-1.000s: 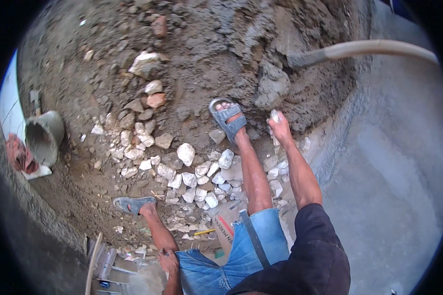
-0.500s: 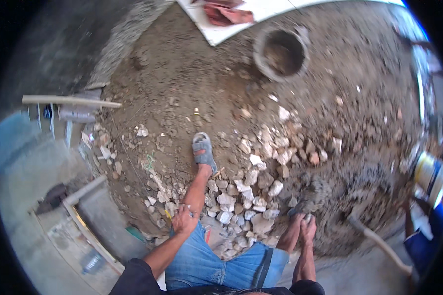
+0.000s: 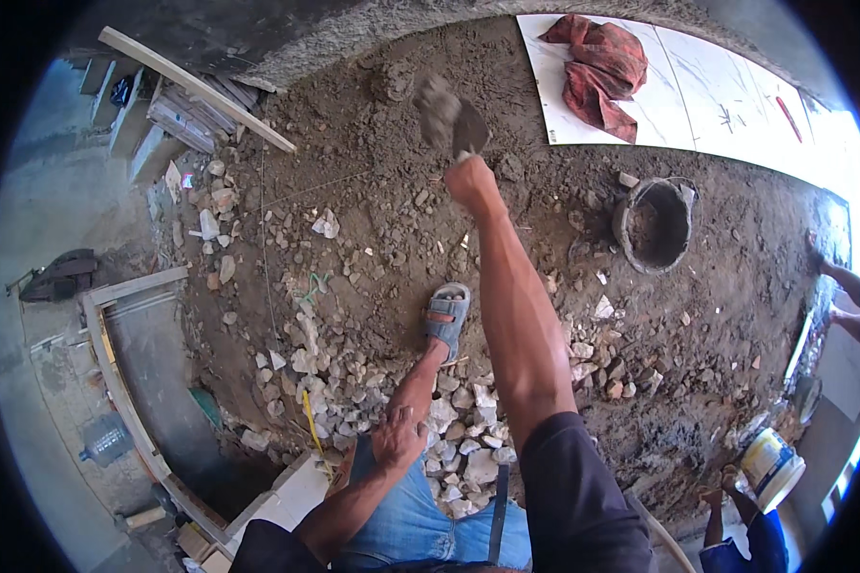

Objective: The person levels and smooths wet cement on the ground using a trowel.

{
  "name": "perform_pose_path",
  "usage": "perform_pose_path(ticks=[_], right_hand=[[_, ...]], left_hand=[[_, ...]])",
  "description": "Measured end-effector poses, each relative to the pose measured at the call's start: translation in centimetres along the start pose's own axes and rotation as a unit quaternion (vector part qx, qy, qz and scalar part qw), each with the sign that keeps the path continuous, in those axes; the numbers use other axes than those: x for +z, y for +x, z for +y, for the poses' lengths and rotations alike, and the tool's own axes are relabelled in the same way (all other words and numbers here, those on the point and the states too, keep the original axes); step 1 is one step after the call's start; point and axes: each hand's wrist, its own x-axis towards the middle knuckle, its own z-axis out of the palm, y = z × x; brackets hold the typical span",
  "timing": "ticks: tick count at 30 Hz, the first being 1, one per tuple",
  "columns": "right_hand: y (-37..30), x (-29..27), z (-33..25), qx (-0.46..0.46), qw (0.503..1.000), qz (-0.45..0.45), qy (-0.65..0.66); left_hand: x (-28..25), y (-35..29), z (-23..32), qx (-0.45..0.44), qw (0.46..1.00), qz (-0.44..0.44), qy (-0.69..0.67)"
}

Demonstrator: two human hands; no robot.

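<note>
The right hand (image 3: 471, 181) is closed round the handle end of a trowel (image 3: 471, 129); it is seen from the back, so the placing of the fingers cannot be told. The trowel lies directly beyond the right fist, on the side away from the body; its long axis roughly carries on the line of the outstretched right forearm, blade foremost, over wet soil (image 3: 377, 110) near the foot of the wall (image 3: 344, 33). A grey clump of mortar (image 3: 437, 110) shows just left of the blade; it is blurred, and whether it touches the blade cannot be told.

The right hand is plainly the nearer; the left hand (image 3: 398, 437) is well apart from the trowel, back toward the body, laid over the left leg (image 3: 420, 380) near the knee with fingers somewhat spread; no object is visible in it.

White tiles (image 3: 712, 105) bearing a red cloth (image 3: 602, 76) lie to the right of the blade; a bucket (image 3: 624, 239) stands on the soil nearer the body than these; pale stones (image 3: 459, 435) lie heaped beside the left leg; a wooden batten (image 3: 198, 91) lies to the left.
</note>
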Motion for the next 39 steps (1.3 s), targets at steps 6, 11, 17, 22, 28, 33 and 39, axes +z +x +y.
perform_pose_path(ticks=[6,11,17,22,28,33,39], right_hand=[[-14.6,2.4,3.6,0.119,0.953,0.098,0.262],[-42.9,6.5,26.5,0.382,0.895,0.031,0.229],[-77.4,11.5,42.1,0.599,0.768,0.158,0.164],[-100.0,15.4,51.6,0.778,0.591,0.179,0.120],[-105.8,19.4,60.4,0.843,0.508,0.147,0.103],[-106.9,22.4,66.5,0.845,0.514,0.114,0.093],[-104.9,28.3,67.0,0.798,0.564,0.170,0.130]], left_hand=[[-1.5,-1.4,-2.0,0.016,0.999,0.026,0.044],[2.8,-2.5,1.4,0.049,0.994,0.006,0.103],[4.2,-5.3,4.4,-0.045,0.972,-0.020,0.232],[11.0,-6.9,5.7,0.000,0.943,-0.033,0.332],[15.0,-7.1,4.1,-0.002,0.910,-0.012,0.414],[17.1,-7.6,4.1,0.013,0.897,-0.014,0.443],[17.2,-8.8,6.7,0.001,0.900,-0.028,0.435]])
